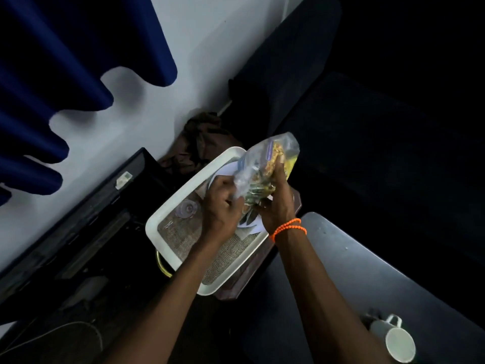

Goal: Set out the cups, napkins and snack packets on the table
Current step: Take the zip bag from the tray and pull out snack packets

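Both my hands hold a clear snack packet point(273, 158) with yellow and green contents above a white tray point(181, 195). My left hand point(223, 203) grips the packet's lower left side. My right hand point(278, 203), with an orange bead bracelet at the wrist, is closed on its lower right side. White napkins point(246, 231) lie on the tray under my hands, partly hidden. A white cup point(393, 340) stands at the lower right on a grey table point(349, 261).
The tray has a woven-pattern base and rests on a small dark wooden stand point(252, 271). A black cabinet point(86, 222) lies to the left by the white wall. A brown cloth point(202, 140) sits behind the tray. Blue curtains point(52, 61) hang top left; a dark sofa point(380, 127) is on the right.
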